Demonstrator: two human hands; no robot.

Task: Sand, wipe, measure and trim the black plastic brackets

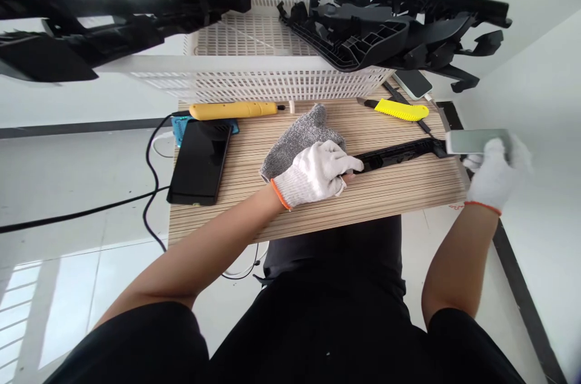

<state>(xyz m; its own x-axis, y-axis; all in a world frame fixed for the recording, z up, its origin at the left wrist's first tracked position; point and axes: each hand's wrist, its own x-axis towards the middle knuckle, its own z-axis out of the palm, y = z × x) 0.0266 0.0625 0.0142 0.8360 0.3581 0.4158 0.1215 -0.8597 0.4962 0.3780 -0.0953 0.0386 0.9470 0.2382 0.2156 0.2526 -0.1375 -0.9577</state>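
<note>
A long black plastic trim piece [394,154] lies across the right half of the wood-grain table [254,220]. My left hand [313,172], in a white knit glove with an orange cuff, is closed on its left end. Beneath and behind that hand sits a crumpled grey cloth [299,135]. My right hand [492,175], also gloved and partly blurred, grips a flat pale grey-green rectangular block [476,142]. The block's left end meets or overlaps the right end of the trim piece; I cannot tell whether they touch.
A yellow utility knife [402,109] and a phone [413,84] lie at the back right. A yellow corded tool [233,109] and a dark-screened device [200,161] are on the left. Behind stands a white slatted basket [254,84], with black plastic parts [385,33] across its rim.
</note>
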